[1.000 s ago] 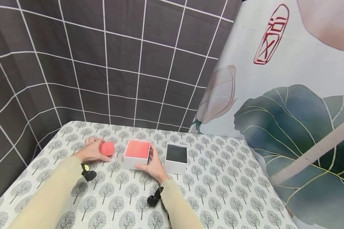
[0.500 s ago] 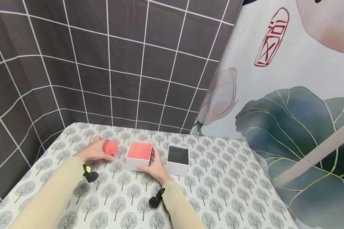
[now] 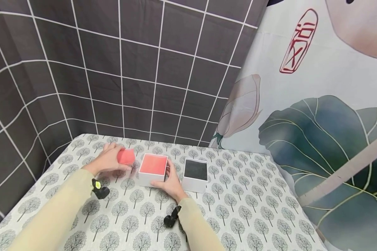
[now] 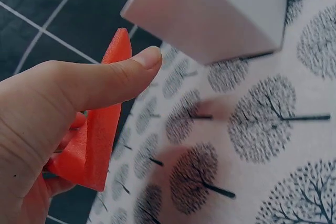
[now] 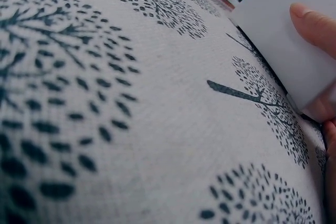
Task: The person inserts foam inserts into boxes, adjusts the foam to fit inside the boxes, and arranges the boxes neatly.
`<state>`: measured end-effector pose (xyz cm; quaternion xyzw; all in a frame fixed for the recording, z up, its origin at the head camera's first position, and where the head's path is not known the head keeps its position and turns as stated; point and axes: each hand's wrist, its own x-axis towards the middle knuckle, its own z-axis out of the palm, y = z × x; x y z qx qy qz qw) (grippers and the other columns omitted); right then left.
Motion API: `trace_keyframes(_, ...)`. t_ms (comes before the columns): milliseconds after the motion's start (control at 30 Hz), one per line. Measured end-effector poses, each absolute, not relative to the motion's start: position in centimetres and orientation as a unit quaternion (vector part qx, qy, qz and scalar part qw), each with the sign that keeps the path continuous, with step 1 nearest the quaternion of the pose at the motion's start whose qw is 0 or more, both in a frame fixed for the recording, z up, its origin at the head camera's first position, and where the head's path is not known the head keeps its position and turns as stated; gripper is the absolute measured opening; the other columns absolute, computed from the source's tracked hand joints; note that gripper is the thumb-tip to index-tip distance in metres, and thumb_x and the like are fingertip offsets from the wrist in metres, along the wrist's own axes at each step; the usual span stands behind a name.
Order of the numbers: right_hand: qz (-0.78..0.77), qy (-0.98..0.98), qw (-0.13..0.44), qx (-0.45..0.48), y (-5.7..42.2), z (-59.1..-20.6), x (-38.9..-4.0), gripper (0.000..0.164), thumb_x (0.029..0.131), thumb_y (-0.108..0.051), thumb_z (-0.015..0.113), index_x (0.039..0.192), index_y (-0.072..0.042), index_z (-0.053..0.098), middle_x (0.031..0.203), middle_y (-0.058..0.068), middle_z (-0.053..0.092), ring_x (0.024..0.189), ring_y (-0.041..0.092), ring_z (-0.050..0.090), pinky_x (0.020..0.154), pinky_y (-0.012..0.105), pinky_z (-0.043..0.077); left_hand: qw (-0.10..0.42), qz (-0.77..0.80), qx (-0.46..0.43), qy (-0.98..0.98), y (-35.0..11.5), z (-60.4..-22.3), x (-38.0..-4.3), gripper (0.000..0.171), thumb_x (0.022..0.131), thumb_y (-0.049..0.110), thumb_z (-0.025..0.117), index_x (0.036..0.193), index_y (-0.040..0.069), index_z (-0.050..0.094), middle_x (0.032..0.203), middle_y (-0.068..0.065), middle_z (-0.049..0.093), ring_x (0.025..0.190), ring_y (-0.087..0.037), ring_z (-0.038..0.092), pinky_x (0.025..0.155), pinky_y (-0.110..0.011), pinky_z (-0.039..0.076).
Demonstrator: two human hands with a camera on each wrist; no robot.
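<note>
My left hand point(image 3: 110, 158) pinches a small red piece point(image 3: 126, 157), with the thumb on its near side and the other fingers behind it. Up close in the left wrist view, this red piece point(image 4: 102, 135) looks matte and foam-like, with an angled edge; its exact kind is unclear. It is held above the cloth, left of a white square box point(image 3: 152, 179) whose top shows a flat red surface point(image 3: 153, 164). My right hand point(image 3: 171, 183) grips that box at its right side, thumb on the front wall. The right wrist view has the thumb point(image 5: 317, 27) against the white wall.
A second white box point(image 3: 193, 184) with a black surface point(image 3: 196, 169) inside stands just right of my right hand. A tree-patterned cloth point(image 3: 251, 209) covers the table. A dark gridded curtain point(image 3: 138, 69) hangs behind, and a lotus-printed cloth point(image 3: 270, 87) hangs at right.
My left hand has moved rightward with the red piece, nearer the red-topped box, and the piece has turned. My right hand keeps its hold on the box. The head view shifted slightly.
</note>
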<state>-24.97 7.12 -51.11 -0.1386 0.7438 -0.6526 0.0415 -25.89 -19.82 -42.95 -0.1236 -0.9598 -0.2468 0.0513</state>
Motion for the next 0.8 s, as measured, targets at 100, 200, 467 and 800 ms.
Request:
trace_keyframes(100, -0.648, 0.749, 0.037, -0.136, 7.0, -51.7, -25.2, 0.114, 0.058, -0.013, 0.087, 0.148, -0.026, 0.017, 0.138, 0.002, 0.040, 0.128, 0.020, 0.038, 0.107, 0.037, 0.032, 0.058, -0.251, -0.132, -0.957, -19.5, -42.3, -25.9, 0.095, 0.058, 0.044, 0.084, 0.128, -0.007, 0.046, 0.115, -0.023, 0.044, 0.101, -0.034, 0.033, 0.075, -0.052, 0.046)
trace_keyframes(200, -0.642, 0.754, 0.033, -0.135, 7.0, -51.8, -25.3, 0.114, 0.058, -0.014, 0.088, 0.147, -0.027, 0.018, 0.138, 0.001, 0.040, 0.128, 0.018, 0.038, 0.106, 0.036, 0.032, 0.058, -0.256, -0.134, -0.956, -19.1, -41.7, -25.8, 0.098, 0.057, 0.048, 0.084, 0.130, -0.005, 0.045, 0.115, -0.021, 0.043, 0.103, -0.033, 0.032, 0.077, -0.052, 0.046)
trace_keyframes(467, -0.637, 0.758, 0.027, -0.141, 7.1, -52.1, -25.5, 0.116, 0.059, -0.017, 0.088, 0.148, -0.026, 0.015, 0.140, 0.002, 0.038, 0.128, 0.020, 0.038, 0.107, 0.038, 0.031, 0.068, -0.279, -0.157, -0.945, -18.0, -40.9, -25.6, 0.100, 0.054, 0.054, 0.083, 0.128, -0.002, 0.046, 0.111, -0.018, 0.042, 0.101, -0.031, 0.030, 0.075, -0.050, 0.047)
trace_keyframes(800, -0.630, 0.763, 0.029, -0.142, 7.1, -51.9, -25.4, 0.114, 0.058, -0.022, 0.088, 0.147, -0.031, 0.016, 0.138, -0.002, 0.040, 0.127, 0.019, 0.039, 0.105, 0.039, 0.034, 0.063, -0.305, -0.206, -0.928, -15.3, -40.2, -25.6, 0.100, 0.050, 0.047, 0.088, 0.127, -0.001, 0.047, 0.110, -0.013, 0.041, 0.104, -0.028, 0.030, 0.081, -0.049, 0.044)
